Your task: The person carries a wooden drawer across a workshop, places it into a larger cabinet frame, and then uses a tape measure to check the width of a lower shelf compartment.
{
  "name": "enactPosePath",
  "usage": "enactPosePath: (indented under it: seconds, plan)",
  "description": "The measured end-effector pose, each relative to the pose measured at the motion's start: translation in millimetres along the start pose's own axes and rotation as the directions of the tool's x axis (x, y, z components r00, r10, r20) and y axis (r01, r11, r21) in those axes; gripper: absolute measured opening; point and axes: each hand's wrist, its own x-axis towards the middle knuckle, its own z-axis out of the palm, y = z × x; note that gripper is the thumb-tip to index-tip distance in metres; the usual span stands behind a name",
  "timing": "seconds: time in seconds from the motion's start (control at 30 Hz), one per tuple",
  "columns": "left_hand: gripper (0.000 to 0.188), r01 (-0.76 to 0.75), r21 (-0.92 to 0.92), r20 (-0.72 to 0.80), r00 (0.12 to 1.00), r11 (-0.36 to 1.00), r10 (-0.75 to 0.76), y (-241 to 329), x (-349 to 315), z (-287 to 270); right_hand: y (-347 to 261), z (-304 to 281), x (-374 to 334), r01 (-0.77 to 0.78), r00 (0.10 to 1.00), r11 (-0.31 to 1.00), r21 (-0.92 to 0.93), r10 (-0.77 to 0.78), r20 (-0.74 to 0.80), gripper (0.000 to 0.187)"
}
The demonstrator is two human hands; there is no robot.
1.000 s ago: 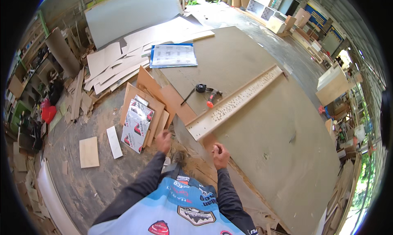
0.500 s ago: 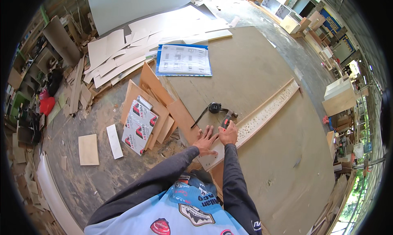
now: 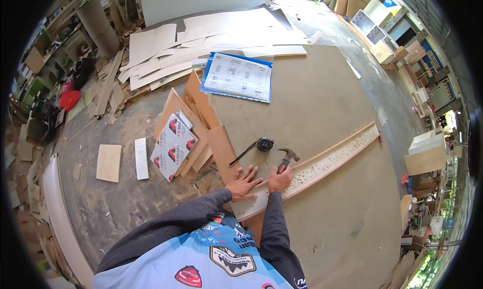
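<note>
My right hand grips a claw hammer by its black and red handle, the metal head raised just past the far edge of a long, narrow wooden strip. Many small dark specks, perhaps nails, lie scattered along the strip's pale face. With fingers spread, my left hand lies flat at the strip's near-left end. A brown board runs up beside that hand. Just beyond the hands, a black tape measure rests on the large brown work surface, its black strap trailing left.
A blue folder with printed sheets lies at the far side of the surface. To the left, wooden offcuts lean in a stack under a wrapped board pack. Loose panels lie on the floor, and large pale sheets are piled behind.
The view has shifted, so the strip and hands appear lower. The hammer's head now shows clearly, tilted up above my right hand. My left hand stays on the strip's end.
</note>
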Motion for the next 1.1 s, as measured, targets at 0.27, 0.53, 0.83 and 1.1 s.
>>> enactPosePath:
  seconds: [0.27, 0.53, 0.83, 1.1]
  plan:
    - [0.063, 0.248, -0.271, -0.117, 0.951, 0.93, -0.287, -6, 34, -38, 75, -76, -82, 0.015, 0.977, 0.999, 0.049, -0.005, -0.213, 0.055]
    - [0.058, 0.007, 0.235, -0.244, 0.968, 0.972, 0.052, -38, 135, -55, 171, -101, -168, -0.279, 0.911, 0.886, -0.371, 0.122, -0.394, 0.051]
    - [0.051, -0.214, 0.156, -0.151, 0.96, 0.964, 0.237, -68, 145, -54, 57, -86, -218, -0.581, 0.73, 0.734, -0.352, 0.278, -0.625, 0.027]
    - [0.045, -0.203, -0.161, -0.165, 0.97, 0.966, 0.176, -74, 146, -70, 43, -55, -238, -0.797, 0.546, 0.579, -0.172, 0.569, -0.615, 0.033]
